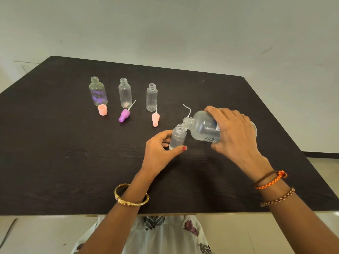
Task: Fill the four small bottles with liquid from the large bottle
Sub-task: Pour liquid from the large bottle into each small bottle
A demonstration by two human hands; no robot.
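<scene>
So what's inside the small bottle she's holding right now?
The small bottle in the left hand looks clear, with some liquid low down; the thumb covers its base, so the level is unclear. The large bottle, tipped by the right hand, meets its mouth.

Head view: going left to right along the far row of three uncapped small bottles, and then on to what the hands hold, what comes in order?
Bottle with purple marking → middle clear bottle → third clear bottle → small bottle in left hand → large bottle in right hand.

Head-worn camera looks forward and down, close over the dark table (55, 162).
</scene>
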